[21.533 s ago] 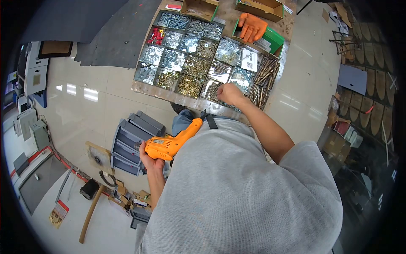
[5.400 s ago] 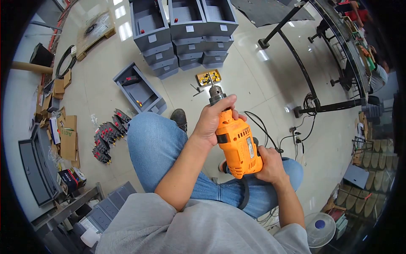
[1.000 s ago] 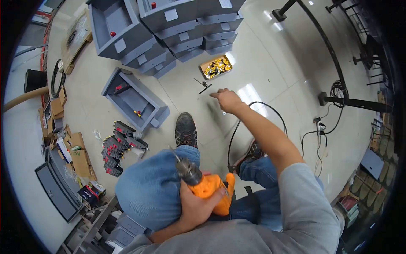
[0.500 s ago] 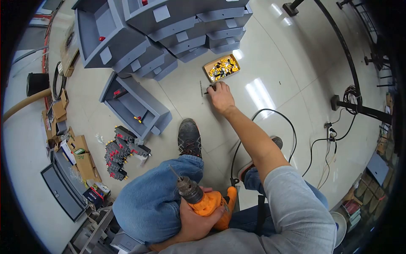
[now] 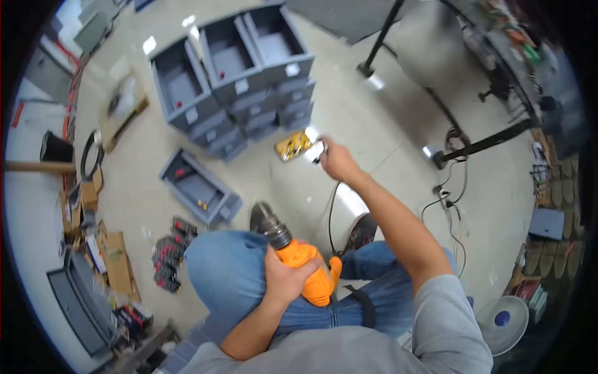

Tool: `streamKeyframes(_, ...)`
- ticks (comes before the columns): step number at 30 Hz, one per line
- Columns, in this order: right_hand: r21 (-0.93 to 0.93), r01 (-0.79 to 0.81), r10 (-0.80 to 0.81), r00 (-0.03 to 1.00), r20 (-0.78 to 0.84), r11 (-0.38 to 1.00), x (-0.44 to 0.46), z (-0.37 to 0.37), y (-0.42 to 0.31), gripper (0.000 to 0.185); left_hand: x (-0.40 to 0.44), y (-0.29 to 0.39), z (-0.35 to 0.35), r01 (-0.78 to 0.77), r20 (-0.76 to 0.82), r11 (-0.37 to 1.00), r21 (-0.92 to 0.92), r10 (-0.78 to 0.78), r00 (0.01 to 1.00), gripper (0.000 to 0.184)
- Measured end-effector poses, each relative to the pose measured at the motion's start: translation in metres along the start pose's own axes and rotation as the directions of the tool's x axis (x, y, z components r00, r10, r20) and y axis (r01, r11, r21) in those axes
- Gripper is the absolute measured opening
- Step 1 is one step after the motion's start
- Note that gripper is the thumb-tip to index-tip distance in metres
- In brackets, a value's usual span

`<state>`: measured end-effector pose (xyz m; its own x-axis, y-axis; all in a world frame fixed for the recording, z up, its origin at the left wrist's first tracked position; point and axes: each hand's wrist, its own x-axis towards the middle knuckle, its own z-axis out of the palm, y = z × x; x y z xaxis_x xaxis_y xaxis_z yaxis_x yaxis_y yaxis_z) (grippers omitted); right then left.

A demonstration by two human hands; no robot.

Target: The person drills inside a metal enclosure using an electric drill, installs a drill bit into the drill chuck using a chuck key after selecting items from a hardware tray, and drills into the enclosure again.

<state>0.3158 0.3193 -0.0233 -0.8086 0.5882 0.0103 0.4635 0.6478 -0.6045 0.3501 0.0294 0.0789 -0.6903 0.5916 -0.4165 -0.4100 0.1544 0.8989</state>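
Observation:
My left hand (image 5: 288, 277) is wrapped round the body of an orange power drill (image 5: 316, 288), its chuck and bit pointing up and left over my knee. My right hand (image 5: 339, 161) is closed on a small dark metal tool (image 5: 321, 153), blurred by motion, probably the T-shaped one. Just left of that hand, a small open box (image 5: 280, 149) of yellow and black parts sits on the floor. A single grey bin (image 5: 222, 212) lies nearer me on the left, with a red-and-black part and a small yellow piece inside.
Stacked grey bins (image 5: 242, 85) stand beyond the small box. Dark parts with red pieces (image 5: 167, 255) lie in a pile by my left knee. A black cable (image 5: 331, 218) runs from the drill. A black metal frame (image 5: 492, 143) and a fan (image 5: 506, 324) are at the right.
My right hand has closed on the small dark tool and lifted it off the floor, moving to the right of the box. The view has shifted, showing more of the stacked bins.

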Motion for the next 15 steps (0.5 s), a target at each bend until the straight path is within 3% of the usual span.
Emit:
streamKeyframes(1,0.104,-0.038,0.021,0.987,0.162,0.994,0.000,-0.014,0.007,0.032,0.000,0.001,0.001,-0.001,0.002,0.999,-0.038,0.002,1.000,0.059)
streamKeyframes(2,0.246,-0.195,0.122,0.952,0.282,0.949,-0.019,-0.063,-0.035,0.031,-0.001,0.005,0.002,0.002,-0.004,0.997,-0.071,-0.002,1.000,0.059)
streamKeyframes(3,0.433,-0.288,0.125,0.922,0.368,0.854,-0.027,-0.076,-0.034,0.031,-0.002,0.010,0.003,0.031,-0.010,0.993,-0.114,-0.032,0.999,0.058)
streamKeyframes(4,0.485,-0.273,0.069,0.915,0.398,0.831,-0.040,-0.105,-0.049,0.031,-0.003,0.009,0.003,0.016,0.003,0.991,-0.129,-0.016,1.000,0.057)
streamKeyframes(6,0.645,-0.298,0.041,0.923,0.382,0.703,-0.068,-0.136,-0.062,0.026,0.001,0.001,-0.003,-0.005,0.017,0.986,-0.168,0.008,1.000,0.056)
streamKeyframes(9,0.670,-0.066,-0.060,0.985,0.163,0.739,-0.108,-0.153,-0.076,0.022,0.003,-0.001,-0.006,0.001,-0.002,0.976,-0.216,-0.001,1.000,0.056)
streamKeyframes(15,0.561,0.078,-0.108,0.994,0.020,0.824,-0.139,-0.154,-0.099,0.018,0.002,0.000,-0.014,0.004,0.045,0.969,-0.248,0.007,0.999,0.053)
